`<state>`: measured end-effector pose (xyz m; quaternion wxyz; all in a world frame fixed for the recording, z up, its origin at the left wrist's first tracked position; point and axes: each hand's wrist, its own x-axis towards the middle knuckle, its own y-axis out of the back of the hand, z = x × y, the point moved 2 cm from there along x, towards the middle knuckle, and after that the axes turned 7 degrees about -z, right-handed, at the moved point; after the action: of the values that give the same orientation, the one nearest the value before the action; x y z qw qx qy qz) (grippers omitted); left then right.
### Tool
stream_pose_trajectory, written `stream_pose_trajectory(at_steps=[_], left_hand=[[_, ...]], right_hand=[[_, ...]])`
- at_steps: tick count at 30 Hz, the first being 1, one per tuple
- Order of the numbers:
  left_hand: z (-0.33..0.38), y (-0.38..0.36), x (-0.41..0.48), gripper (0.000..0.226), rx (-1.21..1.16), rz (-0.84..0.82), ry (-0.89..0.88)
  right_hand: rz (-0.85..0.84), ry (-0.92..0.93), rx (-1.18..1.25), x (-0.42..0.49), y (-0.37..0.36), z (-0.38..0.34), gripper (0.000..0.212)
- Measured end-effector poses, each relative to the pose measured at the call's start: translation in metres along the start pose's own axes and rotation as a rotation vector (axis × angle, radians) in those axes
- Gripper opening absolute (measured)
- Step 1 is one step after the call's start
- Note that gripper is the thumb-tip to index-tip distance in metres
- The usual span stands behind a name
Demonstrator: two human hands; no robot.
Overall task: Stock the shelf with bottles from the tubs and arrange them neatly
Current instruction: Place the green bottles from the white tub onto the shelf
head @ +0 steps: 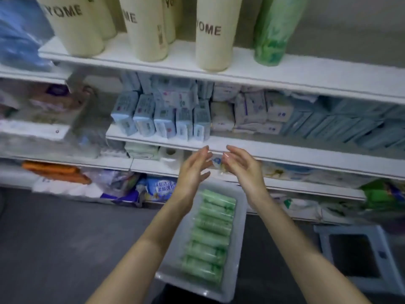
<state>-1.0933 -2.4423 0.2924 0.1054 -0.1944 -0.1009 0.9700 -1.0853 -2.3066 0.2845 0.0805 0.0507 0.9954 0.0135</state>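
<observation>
Green bottles [210, 233] packed sideways in white tub [240, 220]; upright green bottle [274, 29] on top shelf [328, 70] beside cream bottles [210, 36], bare room rightward. Left hand [192, 170], right hand [243, 167] held palms facing, fingers loose, apart, empty.

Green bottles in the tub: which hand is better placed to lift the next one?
Probably the left hand: open, its wrist overlaps the tub beside the green bottles; the right hand, also open, sits outside it.
</observation>
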Motion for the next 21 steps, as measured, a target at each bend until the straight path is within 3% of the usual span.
stream_pose_trajectory(at_steps=[4, 8, 11, 16, 21], left_hand=[[-0.086, 0.059, -0.010, 0.030, 0.145, 0.175, 0.090], [-0.177, 0.130, -0.027, 0.063, 0.428, 0.362, 0.241], [-0.233, 0.170, -0.040, 0.048, 0.529, 0.442, 0.325], [-0.309, 0.201, -0.047, 0.050, 0.481, 0.322, 0.393], [-0.353, 0.209, -0.043, 0.042, 0.404, 0.306, 0.364]], right_hand=[[-0.059, -0.228, -0.034, -0.015, -0.011, 0.094, 0.020], [-0.121, -0.452, -0.101, -0.047, -0.012, 0.185, 0.021], [-0.143, -0.572, -0.146, -0.071, -0.007, 0.244, 0.028], [-0.160, -0.674, -0.209, -0.091, -0.006, 0.315, 0.025], [-0.212, -0.712, -0.239, -0.083, -0.020, 0.360, 0.027]])
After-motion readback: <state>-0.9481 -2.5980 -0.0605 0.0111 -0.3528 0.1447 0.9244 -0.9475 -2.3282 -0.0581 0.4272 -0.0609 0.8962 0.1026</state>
